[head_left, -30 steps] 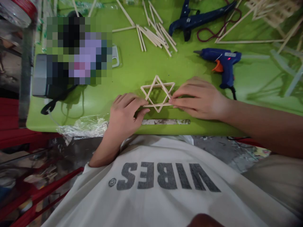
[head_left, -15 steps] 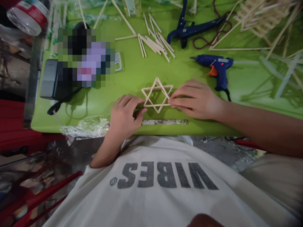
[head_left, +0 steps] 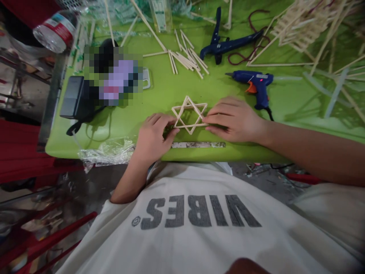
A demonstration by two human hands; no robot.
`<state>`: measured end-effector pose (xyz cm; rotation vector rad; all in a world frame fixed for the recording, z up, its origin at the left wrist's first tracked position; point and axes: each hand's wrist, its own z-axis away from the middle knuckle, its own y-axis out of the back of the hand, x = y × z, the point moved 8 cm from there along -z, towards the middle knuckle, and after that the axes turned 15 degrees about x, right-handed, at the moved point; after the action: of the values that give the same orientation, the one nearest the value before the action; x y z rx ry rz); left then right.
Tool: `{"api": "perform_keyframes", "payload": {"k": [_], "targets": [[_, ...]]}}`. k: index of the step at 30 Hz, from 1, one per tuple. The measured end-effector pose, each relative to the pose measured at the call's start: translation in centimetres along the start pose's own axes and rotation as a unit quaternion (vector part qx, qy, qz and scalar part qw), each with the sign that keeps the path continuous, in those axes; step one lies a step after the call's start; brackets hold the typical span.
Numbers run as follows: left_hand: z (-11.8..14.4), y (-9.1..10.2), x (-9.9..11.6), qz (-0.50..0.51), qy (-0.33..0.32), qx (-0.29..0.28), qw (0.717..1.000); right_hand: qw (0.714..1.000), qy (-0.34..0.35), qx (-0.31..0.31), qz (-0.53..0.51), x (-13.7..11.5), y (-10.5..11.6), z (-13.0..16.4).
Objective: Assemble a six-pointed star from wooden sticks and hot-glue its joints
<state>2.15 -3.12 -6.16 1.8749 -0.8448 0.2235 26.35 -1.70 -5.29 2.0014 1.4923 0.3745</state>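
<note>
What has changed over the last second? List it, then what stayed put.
Nothing on the table moved; only the head camera tipped, showing more of the far side. Both hands stay pressed on the six-pointed star of pale wooden sticks: left hand at its left corner, right hand at its right. The blue hot-glue gun lies untouched on the green table.

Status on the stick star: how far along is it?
Done: the six-pointed stick star lies flat on the green table, both triangles in place. In hand: the left hand pinches its lower-left point, and the right hand presses the lower-right end of the bottom stick. Whether every joint is glued cannot be told. Left, probably: more builds, since loose sticks and the blue glue gun lie beyond.
</note>
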Motion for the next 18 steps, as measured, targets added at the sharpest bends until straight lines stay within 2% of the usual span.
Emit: {"api": "perform_keyframes", "payload": {"k": [8, 13, 16, 18], "targets": [[0.1, -0.3, 0.6, -0.033, -0.041, -0.001, 0.999, 1.0, -0.008, -0.016, 0.023, 0.3, -0.3, 0.2], [0.1, -0.3, 0.1, -0.042, -0.027, 0.006, 0.999, 0.998, -0.05, -0.029, 0.029, 0.7, -0.4, 0.1], [0.1, -0.7, -0.2, -0.044, -0.011, -0.005, 0.999, 0.992, -0.075, -0.045, 0.09, 1.2, 1.0, -0.9], [0.2, -0.7, 0.0, -0.072, -0.017, 0.007, 0.997, 0.978, -0.12, -0.057, 0.158, 2.5, 3.1, -1.5]]}}
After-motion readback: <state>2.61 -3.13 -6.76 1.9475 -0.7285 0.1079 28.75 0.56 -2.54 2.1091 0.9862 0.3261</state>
